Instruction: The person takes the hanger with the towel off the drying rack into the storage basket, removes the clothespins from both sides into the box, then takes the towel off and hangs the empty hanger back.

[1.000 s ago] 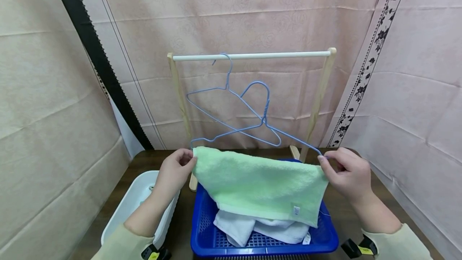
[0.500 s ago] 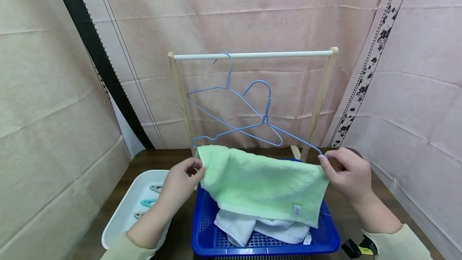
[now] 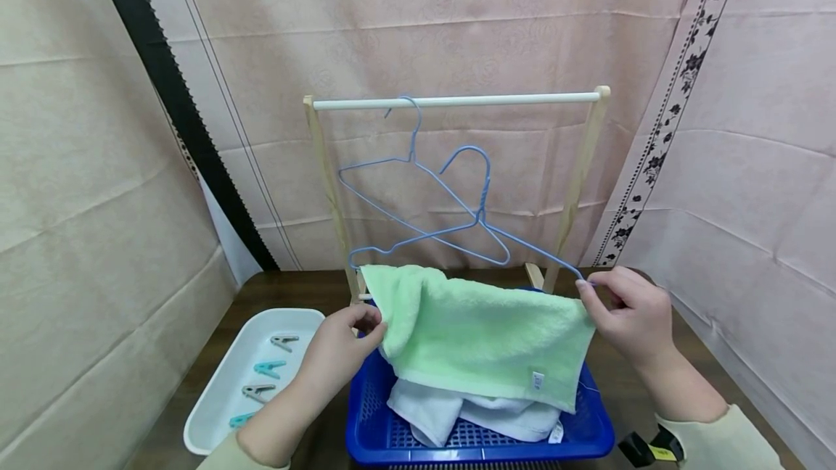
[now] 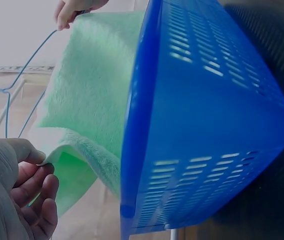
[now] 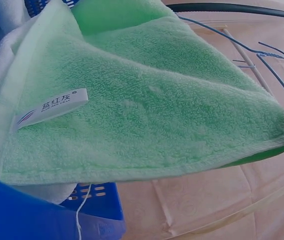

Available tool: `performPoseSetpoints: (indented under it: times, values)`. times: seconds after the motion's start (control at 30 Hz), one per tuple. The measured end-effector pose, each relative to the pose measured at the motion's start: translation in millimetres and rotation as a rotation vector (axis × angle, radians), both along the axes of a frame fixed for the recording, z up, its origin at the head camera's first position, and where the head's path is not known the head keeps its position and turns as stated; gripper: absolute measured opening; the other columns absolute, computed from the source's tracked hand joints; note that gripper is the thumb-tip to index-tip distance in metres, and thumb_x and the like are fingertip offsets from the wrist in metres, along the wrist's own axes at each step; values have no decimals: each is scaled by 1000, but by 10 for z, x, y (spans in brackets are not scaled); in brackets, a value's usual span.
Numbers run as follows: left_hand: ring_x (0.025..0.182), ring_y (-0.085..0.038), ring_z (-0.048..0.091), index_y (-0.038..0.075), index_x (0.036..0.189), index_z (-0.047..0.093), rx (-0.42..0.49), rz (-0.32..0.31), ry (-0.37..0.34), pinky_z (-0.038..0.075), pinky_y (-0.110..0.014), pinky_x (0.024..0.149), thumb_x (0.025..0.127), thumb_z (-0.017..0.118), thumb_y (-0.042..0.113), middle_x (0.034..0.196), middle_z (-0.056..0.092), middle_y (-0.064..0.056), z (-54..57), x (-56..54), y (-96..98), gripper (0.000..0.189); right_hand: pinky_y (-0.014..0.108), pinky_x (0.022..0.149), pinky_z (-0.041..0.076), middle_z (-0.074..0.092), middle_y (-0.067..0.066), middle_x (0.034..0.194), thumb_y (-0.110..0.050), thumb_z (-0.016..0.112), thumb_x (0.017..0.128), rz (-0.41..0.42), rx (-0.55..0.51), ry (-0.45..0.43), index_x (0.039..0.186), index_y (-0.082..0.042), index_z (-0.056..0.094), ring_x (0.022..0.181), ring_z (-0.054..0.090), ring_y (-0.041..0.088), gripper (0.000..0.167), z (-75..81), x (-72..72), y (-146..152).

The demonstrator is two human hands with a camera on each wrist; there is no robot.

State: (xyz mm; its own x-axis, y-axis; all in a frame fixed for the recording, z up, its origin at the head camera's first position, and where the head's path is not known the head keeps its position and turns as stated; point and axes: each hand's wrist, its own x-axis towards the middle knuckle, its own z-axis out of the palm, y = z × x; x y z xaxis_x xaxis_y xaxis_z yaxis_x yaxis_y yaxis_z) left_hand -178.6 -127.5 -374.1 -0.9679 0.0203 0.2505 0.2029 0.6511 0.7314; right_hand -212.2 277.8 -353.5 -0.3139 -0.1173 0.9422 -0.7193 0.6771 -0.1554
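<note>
A light green towel [image 3: 483,339] with a white label hangs draped over the lower bar of a blue wire hanger [image 3: 522,241]. My left hand [image 3: 349,343] pinches the towel's left edge between thumb and fingers; in the left wrist view the cloth folds up from that pinch. At the other end my right hand [image 3: 623,310] grips the hanger's right corner together with the towel's top corner. Below hangs the towel's lower hem, over a blue basket [image 3: 483,453] in which a white cloth [image 3: 424,408] lies crumpled.
Behind the towel stands a rack with a white rail [image 3: 496,100] and wooden posts; a second blue hanger [image 3: 375,198] hangs from the rail. On the left, a white tray [image 3: 215,397] holds several clothespins [image 3: 269,368]. Fabric curtains [image 3: 509,35] surround the table.
My left hand has moved right and down along the towel's left edge, bunching it into a fold near that side. More of the tray's clothespins show. The right hand stays in place.
</note>
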Motion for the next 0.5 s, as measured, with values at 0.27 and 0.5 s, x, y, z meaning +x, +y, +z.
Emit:
performPoseSetpoints:
  times: [0.27, 0.5]
  values:
    - [69, -10, 54, 24, 85, 68, -41, -33, -1, 47, -26, 61, 89, 74, 21, 78, 61, 11, -37, 62, 56, 9, 16, 50, 26, 42, -9, 60, -30, 66, 87, -9, 9, 6, 75, -6, 72, 57, 32, 1, 27, 8, 2, -3]
    - [62, -7, 53, 27, 83, 66, -100, -97, 11, 45, -24, 57, 90, 73, 23, 76, 60, 15, -58, 131, 122, 11, 15, 50, 25, 42, -6, 58, -29, 66, 87, -10, 12, 7, 75, -7, 73, 57, 32, 0, 26, 10, 4, 0]
